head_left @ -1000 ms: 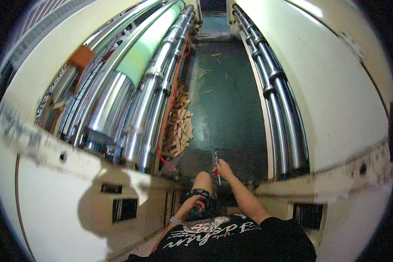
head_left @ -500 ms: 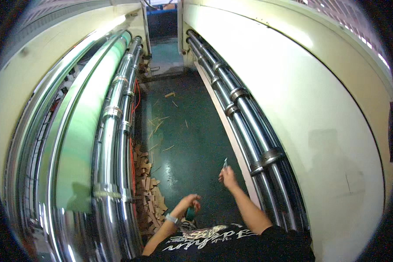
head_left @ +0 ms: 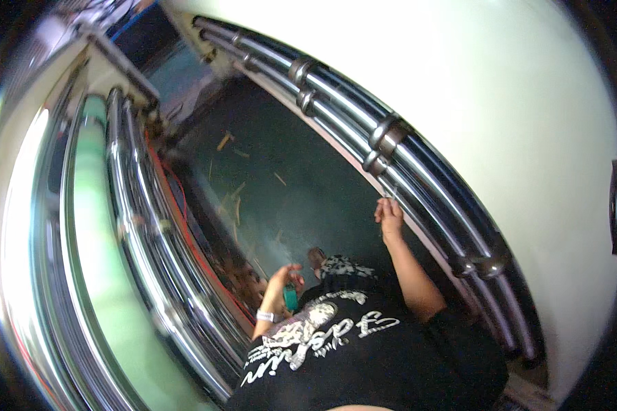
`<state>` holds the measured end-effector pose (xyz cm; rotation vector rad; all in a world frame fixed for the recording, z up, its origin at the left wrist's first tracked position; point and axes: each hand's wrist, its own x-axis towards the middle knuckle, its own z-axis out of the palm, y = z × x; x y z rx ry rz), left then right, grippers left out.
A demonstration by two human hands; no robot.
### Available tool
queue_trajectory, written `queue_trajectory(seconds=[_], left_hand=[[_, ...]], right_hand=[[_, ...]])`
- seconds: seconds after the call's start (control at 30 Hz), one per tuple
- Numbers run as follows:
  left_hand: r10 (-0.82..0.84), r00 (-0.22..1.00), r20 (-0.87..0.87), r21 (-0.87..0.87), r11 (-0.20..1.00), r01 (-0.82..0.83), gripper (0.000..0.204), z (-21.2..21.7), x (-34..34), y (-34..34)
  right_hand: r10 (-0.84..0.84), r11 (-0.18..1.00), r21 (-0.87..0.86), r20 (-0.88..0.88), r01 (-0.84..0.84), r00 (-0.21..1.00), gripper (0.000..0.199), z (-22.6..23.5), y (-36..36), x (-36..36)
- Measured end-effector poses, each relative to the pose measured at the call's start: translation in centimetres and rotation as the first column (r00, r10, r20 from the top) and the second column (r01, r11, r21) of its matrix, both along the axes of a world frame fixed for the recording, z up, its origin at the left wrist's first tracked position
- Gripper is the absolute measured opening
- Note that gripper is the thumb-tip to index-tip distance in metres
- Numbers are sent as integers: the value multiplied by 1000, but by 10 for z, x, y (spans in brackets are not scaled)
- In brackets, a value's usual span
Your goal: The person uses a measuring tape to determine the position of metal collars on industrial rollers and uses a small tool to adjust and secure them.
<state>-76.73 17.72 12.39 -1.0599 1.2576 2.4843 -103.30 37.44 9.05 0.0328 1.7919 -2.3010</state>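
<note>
My left hand [head_left: 285,277] is in front of my black shirt, fingers curled. A small green roll [head_left: 291,299], which looks like tape, sits against its palm side, partly hidden. My right hand [head_left: 390,214] is stretched forward to the right with its fingers closed around a slim grey tool [head_left: 392,191]. The tool's tip is blurred and lies in front of the lower metal shaft [head_left: 418,198] on the right. Whether it touches the shaft I cannot tell.
Ringed shafts run along a pale machine panel [head_left: 527,123] on my right. Left of me are shiny rollers [head_left: 144,253] and a green cylinder [head_left: 96,226], with a red cable [head_left: 178,226] beside them. Cardboard scraps [head_left: 225,141] lie on the dark green floor [head_left: 267,151].
My view has swung to the right and tilted. The right hand has moved forward and right, to the shafts, with the slim tool. The left hand keeps the green roll near my body.
</note>
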Motion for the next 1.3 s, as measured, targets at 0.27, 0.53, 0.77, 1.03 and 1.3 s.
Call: queue_trajectory(seconds=[0.27, 0.53, 0.77, 1.03, 1.3], left_hand=[[-236, 968, 81, -40, 970, 240, 39, 31, -143, -192], [-742, 666, 78, -318, 614, 722, 37, 22, -300, -310], [-881, 456, 125, -347, 392, 852, 40, 50, -378, -354], [-937, 301, 178, -362, 222, 905, 34, 39, -401, -336], [-946, 163, 281, -421, 31, 906, 30, 37, -387, -315]], right_hand=[[-425, 900, -10, 201, 436, 882, 22, -4, -74, -56], [-815, 579, -14, -4, 815, 579, 21, -56, -119, -91], [-923, 320, -419, 62, 850, 379, 13, -53, -150, -122], [-944, 281, -148, 136, 948, 300, 10, -42, -155, -106], [-971, 204, -291, 59, 935, 231, 13, -39, -177, -107]])
